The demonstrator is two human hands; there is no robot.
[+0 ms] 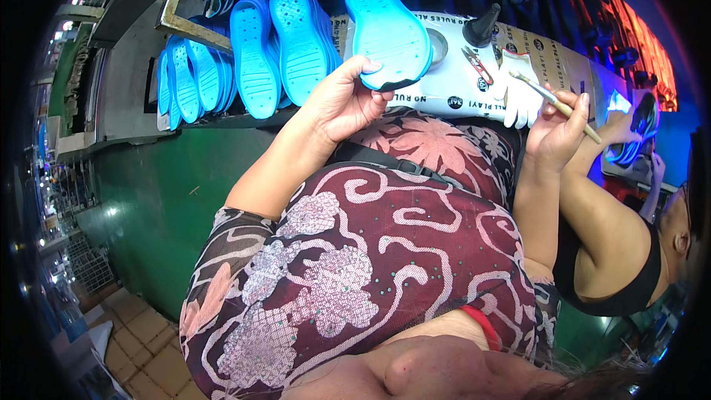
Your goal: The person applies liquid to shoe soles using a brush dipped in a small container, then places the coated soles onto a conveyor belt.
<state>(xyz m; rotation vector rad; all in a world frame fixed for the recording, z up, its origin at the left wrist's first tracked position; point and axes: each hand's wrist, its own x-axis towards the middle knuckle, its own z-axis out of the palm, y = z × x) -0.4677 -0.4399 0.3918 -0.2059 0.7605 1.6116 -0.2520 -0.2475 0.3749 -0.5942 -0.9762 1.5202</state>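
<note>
— Patterned maroon top [415, 252] noted nearest. Beyond it?

— Printed white sheet [463, 85] on the far side. Stacked blue soles [305, 44] stand to its left.

— Location of the held piece?

— Single blue sole [389, 33], far side of the body, near centre, just right of the stacks. Its long axis runs near to far, the far end leaning slightly left. A dark strip shows along the near end.

— State of the hands?

— The left hand [354, 104] grips the sole's near end, thumb on the upper face, fingers partly hidden beneath. The right hand [559, 126], well apart to the right, is closed around a slim brush [561, 106].

— Governing relation?

— Sole lies left of the right hand and slightly farther off. Brush slants across, tip far and left, toward the sole's side, not touching the sole. A white glove [522, 107] lies by the tip; contact cannot be determined.

— Smallest item?

— Red-handled snips [480, 67], between sole and glove.
</note>
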